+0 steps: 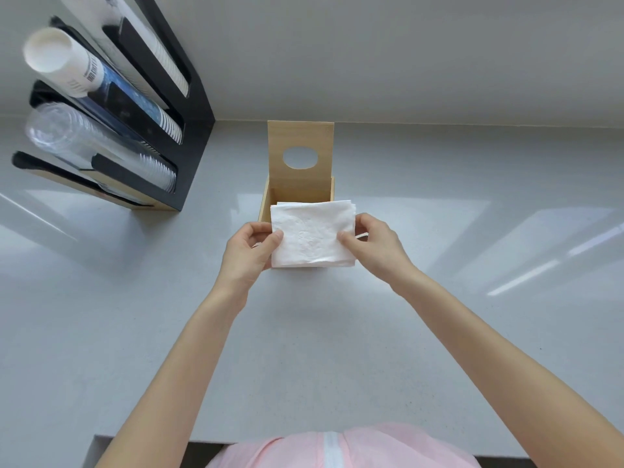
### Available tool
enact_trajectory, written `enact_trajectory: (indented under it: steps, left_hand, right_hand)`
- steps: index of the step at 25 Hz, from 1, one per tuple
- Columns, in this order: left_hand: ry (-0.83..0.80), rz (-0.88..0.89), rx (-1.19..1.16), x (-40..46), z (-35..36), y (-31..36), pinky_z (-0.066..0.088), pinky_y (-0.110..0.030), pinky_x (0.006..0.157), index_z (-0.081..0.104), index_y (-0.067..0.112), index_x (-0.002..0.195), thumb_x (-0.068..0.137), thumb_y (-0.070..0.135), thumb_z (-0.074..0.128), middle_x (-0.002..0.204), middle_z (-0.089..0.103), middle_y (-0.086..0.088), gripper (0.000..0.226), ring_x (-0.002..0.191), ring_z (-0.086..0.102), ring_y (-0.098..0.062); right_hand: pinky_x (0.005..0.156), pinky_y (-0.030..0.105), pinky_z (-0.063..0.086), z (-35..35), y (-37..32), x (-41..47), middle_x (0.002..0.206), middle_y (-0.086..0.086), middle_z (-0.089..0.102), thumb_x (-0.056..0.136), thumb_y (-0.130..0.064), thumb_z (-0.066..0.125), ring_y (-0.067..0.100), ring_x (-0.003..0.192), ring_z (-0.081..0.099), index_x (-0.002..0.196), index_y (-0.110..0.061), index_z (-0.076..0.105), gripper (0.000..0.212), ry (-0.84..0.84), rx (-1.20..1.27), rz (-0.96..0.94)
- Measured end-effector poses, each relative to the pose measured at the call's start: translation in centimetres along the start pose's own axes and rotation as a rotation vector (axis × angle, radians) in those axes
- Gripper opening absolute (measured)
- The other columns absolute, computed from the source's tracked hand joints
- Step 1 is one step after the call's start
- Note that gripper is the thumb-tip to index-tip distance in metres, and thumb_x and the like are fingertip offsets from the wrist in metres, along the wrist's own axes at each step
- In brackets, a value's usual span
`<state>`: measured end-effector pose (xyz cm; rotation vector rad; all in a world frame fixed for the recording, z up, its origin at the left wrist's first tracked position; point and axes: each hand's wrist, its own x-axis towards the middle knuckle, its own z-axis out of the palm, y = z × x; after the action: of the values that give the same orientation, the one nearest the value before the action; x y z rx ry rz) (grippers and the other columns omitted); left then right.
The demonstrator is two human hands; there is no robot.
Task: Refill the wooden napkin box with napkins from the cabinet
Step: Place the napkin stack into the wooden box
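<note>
A light wooden napkin box (pixel 265 200) stands on the white counter, its lid (pixel 300 148) with an oval hole flipped up at the back. A stack of white napkins (pixel 312 235) hovers over the box's open top, covering its front part. My left hand (pixel 251 251) pinches the stack's left edge and my right hand (pixel 369 243) pinches its right edge. The box's inside is mostly hidden by the stack.
A black cup dispenser (pixel 158 96) stands at the back left, holding rows of paper cups (pixel 64 62) and clear plastic cups (pixel 84 143). A white wall runs behind the box. The counter's front edge (pixel 141 437) lies near my body.
</note>
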<state>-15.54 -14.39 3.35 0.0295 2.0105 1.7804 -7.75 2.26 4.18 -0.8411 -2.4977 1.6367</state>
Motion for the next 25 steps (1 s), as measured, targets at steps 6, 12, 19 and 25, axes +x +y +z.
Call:
enact_trajectory:
  steps: [6, 12, 19, 25]
  left_hand:
    - [-0.010, 0.034, 0.087, 3.7, -1.0, 2.0, 0.052, -0.031, 0.077, 0.056, 0.017, 0.085, 0.088, 0.017, 0.057, 0.088, 0.061, -0.002, 0.004, 0.075, 0.057, -0.011]
    - [0.068, 0.165, 0.507, 7.0, -1.2, 2.9, 0.043, -0.025, 0.068, 0.058, 0.012, 0.097, 0.087, 0.023, 0.057, 0.089, 0.060, 0.000, 0.015, 0.083, 0.052, -0.017]
    - [0.074, 0.426, 1.218, 9.0, -0.4, 2.2, 0.035, -0.032, 0.061, 0.052, 0.010, 0.102, 0.091, 0.019, 0.041, 0.097, 0.069, -0.009, 0.018, 0.087, 0.059, -0.034]
    - [-0.011, 0.475, 1.517, 9.5, 0.6, 1.9, 0.023, -0.032, 0.050, 0.051, 0.006, 0.101, 0.089, 0.009, 0.042, 0.086, 0.060, -0.017, 0.016, 0.083, 0.052, -0.033]
  right_hand:
    - [0.076, 0.035, 0.049, 0.8, -2.5, 3.7, 0.093, 0.008, 0.061, 0.092, -0.021, 0.048, 0.024, 0.088, 0.057, 0.111, -0.003, 0.055, 0.027, 0.070, -0.194, -0.038]
    - [0.066, 0.033, 0.043, 1.8, -3.5, 7.2, 0.093, 0.020, 0.067, 0.089, -0.017, 0.047, 0.036, 0.091, 0.060, 0.090, 0.004, 0.058, 0.024, 0.089, -0.429, -0.040]
    - [0.050, 0.025, 0.025, 3.0, -5.4, 8.8, 0.071, 0.007, 0.044, 0.087, -0.001, 0.044, 0.036, 0.082, 0.048, 0.064, -0.007, 0.040, 0.023, -0.033, -1.045, -0.142]
    - [0.045, 0.024, 0.020, 5.0, -5.1, 9.4, 0.106, 0.008, 0.067, 0.081, 0.010, 0.051, 0.029, 0.101, 0.062, 0.058, -0.010, 0.038, 0.033, -0.111, -1.326, -0.276]
